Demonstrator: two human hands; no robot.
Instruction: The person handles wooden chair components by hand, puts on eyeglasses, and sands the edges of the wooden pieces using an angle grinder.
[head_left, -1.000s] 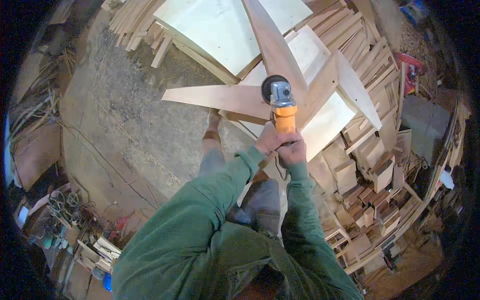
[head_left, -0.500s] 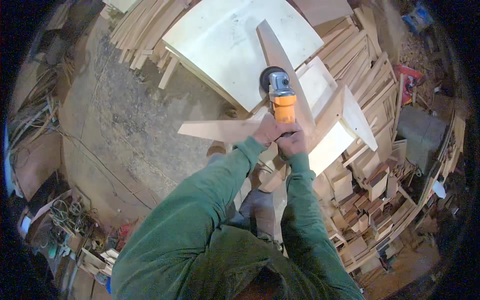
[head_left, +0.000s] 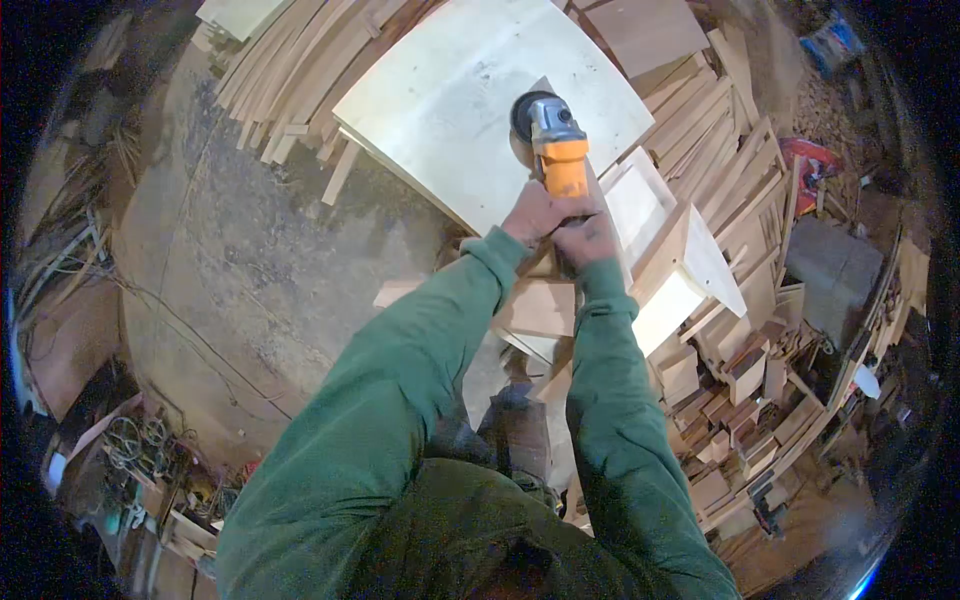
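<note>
Both hands grip an orange angle grinder [head_left: 565, 168] with a grey metal head and a dark round disc [head_left: 523, 116]. My left hand [head_left: 534, 212] is closed on the left side of its rear body, and my right hand [head_left: 588, 240] is closed just behind, touching the left. Below the tool runs a tapered wooden piece [head_left: 608, 205], much of it hidden by grinder and hands. The disc is over its far end; contact cannot be made out. Another wooden arm [head_left: 538, 306] extends leftward beneath my left forearm.
A large pale panel [head_left: 430, 120] lies under the far end of the wooden piece. Long wooden strips [head_left: 300, 75] are stacked at the back left. On the right are a pale wooden box-like part [head_left: 672, 305], offcuts [head_left: 735, 430] and a red object [head_left: 812, 170]. A cord [head_left: 200, 340] crosses the floor.
The grinder and both hands have moved forward along the wooden piece, away from my body, toward its narrow far end. The left-pointing arm is now more covered by my sleeve.
</note>
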